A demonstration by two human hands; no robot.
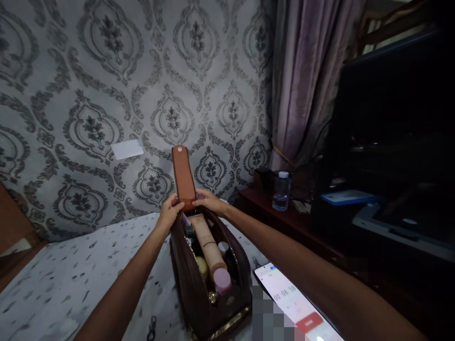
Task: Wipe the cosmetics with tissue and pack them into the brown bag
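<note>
A dark brown cosmetic bag (232, 310) lies unzipped on the bed, its gold zipper spread apart. From its far end rises a tan strap (184, 173) with a snap button at the tip. My left hand (168, 214) pinches the strap's base and the bag's far edge from the left. On the other side, my right hand (209, 202) grips the same spot with thumb and fingers. Inside the bag are a beige tube (206, 241), a pink cap (222, 281), a grey-white cap (223, 247) and other small containers partly hidden by the bag's walls.
Right of the bag, a phone (289, 300) showing a timer lies on the patterned bedsheet (117, 265). A clear bottle (281, 192) stands on a dark red ledge (261, 201) beside a large black screen (387, 142). The patterned wall (209, 94) rises behind the bed.
</note>
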